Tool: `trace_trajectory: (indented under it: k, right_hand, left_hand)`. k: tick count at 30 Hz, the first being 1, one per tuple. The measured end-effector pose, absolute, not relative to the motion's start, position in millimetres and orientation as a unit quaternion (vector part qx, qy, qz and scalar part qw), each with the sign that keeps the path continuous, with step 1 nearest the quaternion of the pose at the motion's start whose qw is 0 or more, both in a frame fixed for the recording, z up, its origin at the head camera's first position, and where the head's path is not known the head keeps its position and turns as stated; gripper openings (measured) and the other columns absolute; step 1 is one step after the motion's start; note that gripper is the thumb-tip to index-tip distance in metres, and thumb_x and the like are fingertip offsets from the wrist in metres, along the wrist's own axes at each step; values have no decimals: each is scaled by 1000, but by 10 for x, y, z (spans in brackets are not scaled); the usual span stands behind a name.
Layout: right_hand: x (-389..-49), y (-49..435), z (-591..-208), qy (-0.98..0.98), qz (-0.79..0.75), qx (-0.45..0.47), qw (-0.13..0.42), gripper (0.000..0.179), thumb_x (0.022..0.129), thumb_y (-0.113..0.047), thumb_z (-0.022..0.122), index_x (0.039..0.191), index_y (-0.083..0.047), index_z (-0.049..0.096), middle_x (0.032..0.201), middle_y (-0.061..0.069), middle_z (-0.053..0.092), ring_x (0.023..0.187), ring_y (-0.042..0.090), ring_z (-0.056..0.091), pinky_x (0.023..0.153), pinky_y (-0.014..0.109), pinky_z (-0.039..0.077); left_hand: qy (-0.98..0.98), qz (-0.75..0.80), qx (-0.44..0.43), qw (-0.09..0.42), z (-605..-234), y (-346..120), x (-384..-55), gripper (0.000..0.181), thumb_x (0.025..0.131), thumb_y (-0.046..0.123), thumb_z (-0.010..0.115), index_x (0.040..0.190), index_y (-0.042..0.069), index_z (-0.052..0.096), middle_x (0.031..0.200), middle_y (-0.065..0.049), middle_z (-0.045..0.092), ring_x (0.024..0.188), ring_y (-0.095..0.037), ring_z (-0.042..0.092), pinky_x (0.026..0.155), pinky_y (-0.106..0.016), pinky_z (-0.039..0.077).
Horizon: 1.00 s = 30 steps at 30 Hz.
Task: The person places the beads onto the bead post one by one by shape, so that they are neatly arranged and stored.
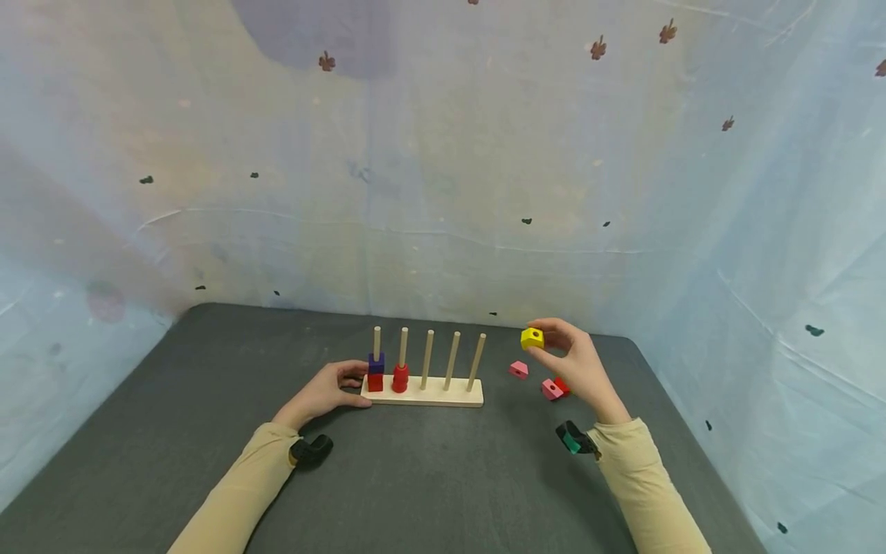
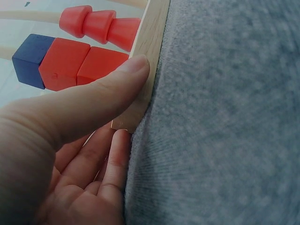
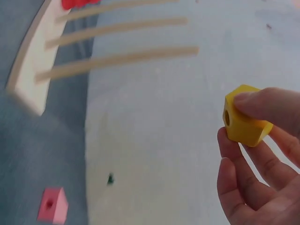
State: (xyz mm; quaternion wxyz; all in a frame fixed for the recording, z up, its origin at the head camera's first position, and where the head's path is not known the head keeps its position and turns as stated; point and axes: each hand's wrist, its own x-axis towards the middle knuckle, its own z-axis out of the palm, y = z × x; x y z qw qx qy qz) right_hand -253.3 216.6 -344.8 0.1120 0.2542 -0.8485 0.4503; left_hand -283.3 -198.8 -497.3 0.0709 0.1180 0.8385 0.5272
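My left hand [image 1: 325, 394] grips the left end of a wooden peg stand [image 1: 443, 394]; in the left wrist view the thumb lies along the base's edge, fingers at its end. The stand has several upright pegs. Its leftmost peg carries two red cube beads [image 2: 103, 64] with a dark blue cube bead [image 2: 32, 61] on top. Red tapered beads [image 1: 400, 378] are stacked on the second peg; the other three pegs are bare. Off to the right, my right hand [image 1: 573, 358] pinches a yellow five-sided bead [image 3: 244, 117] between thumb and fingers, raised above the table.
Below my right hand, a pink bead [image 1: 518, 370] lies on the dark grey table [image 1: 429, 477]. Another pink bead [image 1: 551, 389] sits beside a red bead [image 1: 563, 385], partly covered. A pale patterned curtain [image 1: 443, 169] hangs behind the table and along its sides.
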Motion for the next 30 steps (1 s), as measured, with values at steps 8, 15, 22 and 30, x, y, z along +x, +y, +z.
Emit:
trace_trajectory:
  k: [8, 15, 22, 30]
  right_hand:
    - [-2506, 1734, -3202, -820, 485, 281, 116, 34, 86, 2, 69, 118, 2, 58, 110, 17, 63, 98, 30, 60, 87, 39, 51]
    - [-2558, 1467, -3171, -795, 504, 317, 117, 32, 86, 3, 68, 117, 5, 59, 110, 18, 63, 96, 30, 59, 87, 45, 50]
    - [-2600, 1221, -3206, -782, 509, 345, 102, 31, 87, 4, 67, 117, 6, 60, 110, 19, 63, 97, 29, 59, 84, 43, 51]
    - [-2585, 967, -3281, -777, 517, 350, 80, 32, 87, 4, 67, 118, 5, 61, 110, 19, 63, 98, 32, 60, 85, 42, 51]
  left_hand:
    - [837, 530, 118, 73, -4970, -1988, -2829, 75, 70, 19, 86, 134, 0, 51, 129, -16, 55, 113, -28, 55, 97, -43, 46]
    - [836, 531, 117, 76, -4962, -1990, -2817, 75, 70, 18, 86, 134, 0, 52, 129, -17, 55, 112, -29, 55, 96, -44, 46]
    - [832, 537, 118, 78, -4973, -2002, -2825, 75, 70, 18, 86, 135, 1, 51, 131, -17, 54, 113, -28, 55, 96, -43, 46]
    - [833, 534, 126, 71, -4965, -2011, -2823, 74, 71, 18, 86, 134, -1, 51, 129, -18, 55, 114, -29, 55, 96, -43, 46]
